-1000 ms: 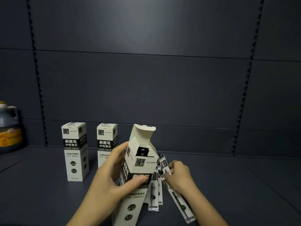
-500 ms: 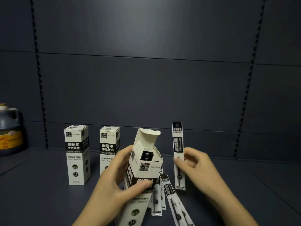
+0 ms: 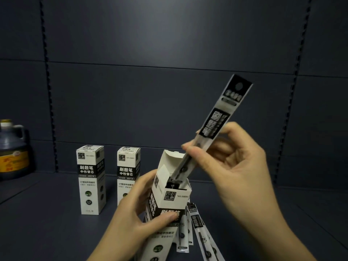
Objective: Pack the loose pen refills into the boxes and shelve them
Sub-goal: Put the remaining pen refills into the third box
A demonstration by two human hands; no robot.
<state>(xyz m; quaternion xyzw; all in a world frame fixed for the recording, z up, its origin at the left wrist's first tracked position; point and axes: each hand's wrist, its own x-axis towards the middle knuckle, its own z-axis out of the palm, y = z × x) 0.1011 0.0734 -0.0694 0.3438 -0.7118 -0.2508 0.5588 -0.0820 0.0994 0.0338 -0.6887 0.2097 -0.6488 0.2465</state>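
My left hand [image 3: 137,210] grips a white and black refill box [image 3: 169,200] with its top flaps open, tilted toward me. My right hand [image 3: 231,166] pinches a long packaged pen refill [image 3: 222,117] at its middle. The refill slants up to the right, and its lower end sits inside the box's open top. A few more loose refill packs [image 3: 195,223] lie on the shelf just behind and right of the box, partly hidden by it.
Two closed refill boxes [image 3: 90,178] [image 3: 128,172] stand upright on the dark shelf [image 3: 47,223] at the back left. A dark jug with a yellow label [image 3: 13,151] stands at the far left. A dark panel wall [image 3: 169,91] closes the back.
My right hand picked one refill from the loose pile, lifted it upright, then tilted it and lowered its end into the open box. My left hand kept hold of the box.
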